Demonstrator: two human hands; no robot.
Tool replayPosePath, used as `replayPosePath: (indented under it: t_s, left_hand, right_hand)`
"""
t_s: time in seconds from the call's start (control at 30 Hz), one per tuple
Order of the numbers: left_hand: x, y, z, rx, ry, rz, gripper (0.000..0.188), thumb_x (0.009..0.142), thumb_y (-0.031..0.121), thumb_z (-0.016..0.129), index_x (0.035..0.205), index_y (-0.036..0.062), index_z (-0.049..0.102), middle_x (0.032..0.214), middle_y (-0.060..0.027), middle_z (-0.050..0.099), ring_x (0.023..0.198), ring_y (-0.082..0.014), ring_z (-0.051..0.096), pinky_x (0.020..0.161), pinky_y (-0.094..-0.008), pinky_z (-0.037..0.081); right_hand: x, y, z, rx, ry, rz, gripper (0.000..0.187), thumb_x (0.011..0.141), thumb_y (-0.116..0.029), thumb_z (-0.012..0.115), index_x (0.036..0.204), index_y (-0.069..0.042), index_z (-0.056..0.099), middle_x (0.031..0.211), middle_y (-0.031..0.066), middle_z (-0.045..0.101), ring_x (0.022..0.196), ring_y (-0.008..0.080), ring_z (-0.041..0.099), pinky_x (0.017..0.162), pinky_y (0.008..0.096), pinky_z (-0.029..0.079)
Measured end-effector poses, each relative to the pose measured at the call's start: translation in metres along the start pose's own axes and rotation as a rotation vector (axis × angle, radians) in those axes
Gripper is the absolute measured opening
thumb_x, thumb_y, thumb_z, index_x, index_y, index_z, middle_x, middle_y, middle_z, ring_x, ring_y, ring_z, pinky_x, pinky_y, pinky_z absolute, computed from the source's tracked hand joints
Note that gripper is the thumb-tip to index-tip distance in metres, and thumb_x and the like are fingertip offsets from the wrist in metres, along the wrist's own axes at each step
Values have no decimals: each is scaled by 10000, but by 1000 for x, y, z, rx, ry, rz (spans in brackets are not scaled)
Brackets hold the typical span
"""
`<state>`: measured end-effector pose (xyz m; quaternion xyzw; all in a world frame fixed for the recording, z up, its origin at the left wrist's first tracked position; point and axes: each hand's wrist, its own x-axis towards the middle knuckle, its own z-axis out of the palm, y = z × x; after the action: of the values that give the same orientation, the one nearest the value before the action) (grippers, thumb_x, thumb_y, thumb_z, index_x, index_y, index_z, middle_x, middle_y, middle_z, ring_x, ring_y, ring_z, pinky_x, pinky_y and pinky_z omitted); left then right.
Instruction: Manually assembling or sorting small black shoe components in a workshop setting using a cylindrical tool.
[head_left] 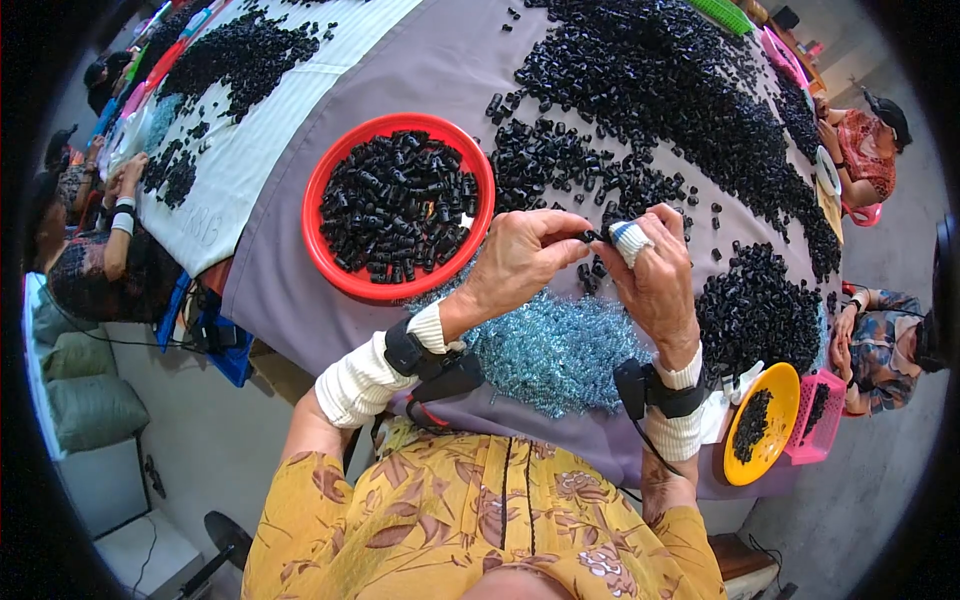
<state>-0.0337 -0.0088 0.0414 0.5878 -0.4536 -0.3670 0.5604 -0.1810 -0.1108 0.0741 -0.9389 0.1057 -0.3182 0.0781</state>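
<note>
My left hand (515, 262) pinches a small black plastic part (594, 237) between thumb and fingertips. At that same part the fingers of my right hand (657, 285) are also closed, partly hiding it. A white finger cover (629, 241) with blue stripes wraps one right finger. Below my hands spreads a heap of small shiny pale-blue pieces (560, 350), too fine to name. Left of my left hand stands a red round tray (312, 215) filled with short black cylindrical parts (395, 205).
Black parts (640, 80) cover much of the cloth-covered table (400, 80); another black heap (757, 310) lies right. A yellow plate (778, 425) and a pink basket (822, 420) sit at the right edge. Other people (868, 150) work along the table's right and left sides.
</note>
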Motion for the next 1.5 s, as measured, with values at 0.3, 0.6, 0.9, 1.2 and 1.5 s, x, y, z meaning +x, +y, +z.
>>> replayPosePath:
  t_s: [0.3, 0.6, 0.9, 1.2, 1.5]
  left_hand:
    - [-1, 3, 0, 127, 39, 134, 207, 799, 51, 659, 998, 3, 686, 813, -49, 661, 693, -75, 594, 601, -218, 475]
    - [1, 6, 3, 116, 22, 122, 216, 793, 36, 659, 1006, 5, 685, 814, -44, 660, 695, -71, 593, 604, -216, 474]
    - [0, 4, 2, -1, 27, 57, 220, 804, 40, 664, 1019, -4, 675, 835, -35, 665, 720, -63, 600, 627, -205, 483]
    - [-1, 1, 2, -140, 50, -2, 215, 805, 37, 668, 1015, -11, 673, 876, -39, 666, 732, -65, 599, 644, -203, 489]
    - [-1, -5, 1, -66, 54, 51, 199, 805, 22, 661, 1001, -8, 682, 851, -27, 657, 734, -63, 589, 652, -194, 481]
  right_hand:
    - [0, 0, -3, -6, -71, -23, 145, 752, -103, 700, 736, -7, 593, 719, 94, 536, 716, 257, 526, 795, 408, 399]
    - [-5, 0, -1, -27, -24, 44, 133, 753, -102, 689, 774, 0, 607, 736, 97, 551, 756, 260, 540, 808, 417, 396]
    - [-5, -7, 0, -90, -67, 56, 130, 762, -66, 643, 840, 30, 605, 825, 132, 562, 851, 292, 531, 837, 421, 398]
    - [-6, -7, 1, -126, -122, 58, 161, 763, -39, 623, 900, 43, 600, 844, 140, 568, 867, 297, 536, 859, 418, 389]
    - [-8, -6, 9, -143, -91, 24, 180, 751, -34, 620, 910, 44, 586, 835, 140, 562, 840, 291, 532, 833, 417, 396]
